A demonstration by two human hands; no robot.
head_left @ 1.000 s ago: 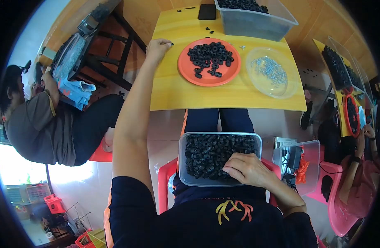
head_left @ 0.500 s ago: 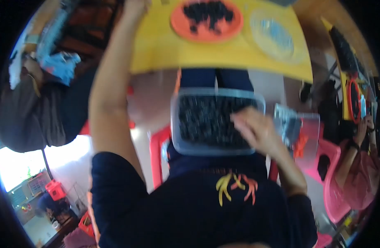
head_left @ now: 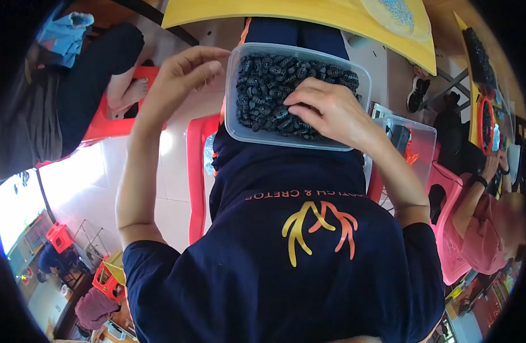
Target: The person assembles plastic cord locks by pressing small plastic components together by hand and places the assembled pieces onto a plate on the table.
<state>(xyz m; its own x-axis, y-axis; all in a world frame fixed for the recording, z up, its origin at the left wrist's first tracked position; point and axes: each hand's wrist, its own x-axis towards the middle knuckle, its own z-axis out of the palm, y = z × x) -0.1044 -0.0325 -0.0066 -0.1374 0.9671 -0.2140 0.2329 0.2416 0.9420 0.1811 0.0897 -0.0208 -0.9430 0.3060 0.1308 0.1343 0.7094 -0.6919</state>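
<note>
- Room: pale, glossy tiled floor (head_left: 174, 174); smooth yellow tabletop (head_left: 297, 11) beyond the knees.
- Round clear dish (head_left: 421, 24) on the tabletop, cut off by the frame — small bluish-silver pieces (head_left: 397, 12) inside.
- Rectangular translucent plastic tub (head_left: 286, 139) on the lap, rounded corners, heaped with ridged black plastic parts (head_left: 260, 111).
- Right hand (head_left: 327, 110) over the parts in the tub's right half, thumb and forefinger tips nearly together — can't tell if they pinch one.
- Left hand (head_left: 180, 80) by the tub's left rim, fingers apart, nothing visible in them.
</note>
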